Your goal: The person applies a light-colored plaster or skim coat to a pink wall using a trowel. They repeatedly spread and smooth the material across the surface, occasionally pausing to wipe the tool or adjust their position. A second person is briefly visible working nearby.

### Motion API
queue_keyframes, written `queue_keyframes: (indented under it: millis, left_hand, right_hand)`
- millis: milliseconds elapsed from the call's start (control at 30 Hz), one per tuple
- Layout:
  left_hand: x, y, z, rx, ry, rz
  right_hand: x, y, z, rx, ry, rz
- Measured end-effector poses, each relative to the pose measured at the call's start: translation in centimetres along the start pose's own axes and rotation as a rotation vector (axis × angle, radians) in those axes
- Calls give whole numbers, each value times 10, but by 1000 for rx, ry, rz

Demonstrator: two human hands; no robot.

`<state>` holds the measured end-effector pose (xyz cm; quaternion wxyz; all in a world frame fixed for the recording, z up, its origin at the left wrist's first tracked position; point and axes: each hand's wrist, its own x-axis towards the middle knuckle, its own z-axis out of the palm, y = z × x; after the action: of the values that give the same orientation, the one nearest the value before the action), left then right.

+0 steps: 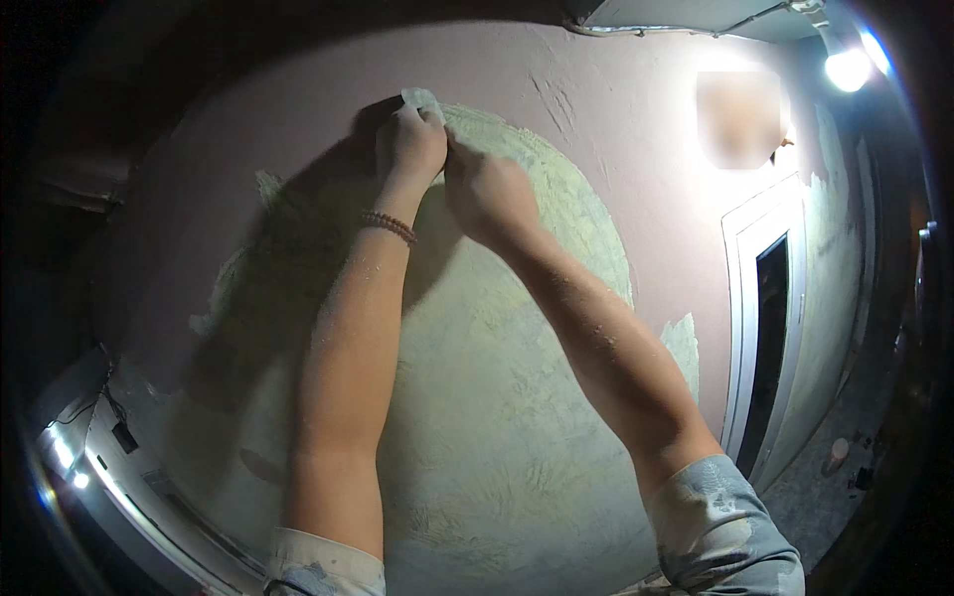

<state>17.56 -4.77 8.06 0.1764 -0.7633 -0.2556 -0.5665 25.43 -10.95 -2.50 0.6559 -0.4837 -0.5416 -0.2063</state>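
Observation:
Both my arms reach up to a wall whose pink coating (pixel 328 119) gives way to a rough, pale green patch (pixel 497 377). At the patch's top edge, my left hand (pixel 410 147) is closed, with a small whitish flap (pixel 422 99) sticking out above its fingers; it looks like peeled coating. Just right of it and a little lower, my right hand (pixel 494 199) is closed too, its fingers pointing at the left hand and almost touching it. Whatever it may hold is hidden. A brown bead bracelet (pixel 388 226) circles my left wrist.
A lit bulb (pixel 848 70) hangs at the upper right, under a cable (pixel 656 32). Below it stands a white-framed doorway (pixel 735 328) with a dark opening. Small objects lie on the grey floor (pixel 815 507) at the lower right. Torn pink edges (pixel 227 283) border the patch.

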Motion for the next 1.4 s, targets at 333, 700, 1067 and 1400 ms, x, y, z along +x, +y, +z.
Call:
queue_keyframes:
  millis: [333,700,1067,1400]
  left_hand:
    - [9,0,-17,22,-40,-21]
    - [-21,18,12,59,-143,17]
    - [-44,35,51,9,-175,2]
    - [-155,-65,-20,77,57,359]
  right_hand:
    - [15,-7,2,30,-71,-17]
    - [-25,1,-9,51,89,15]
    - [-52,53,5,168,250,25]
    - [-367,156,-77,248,20,557]
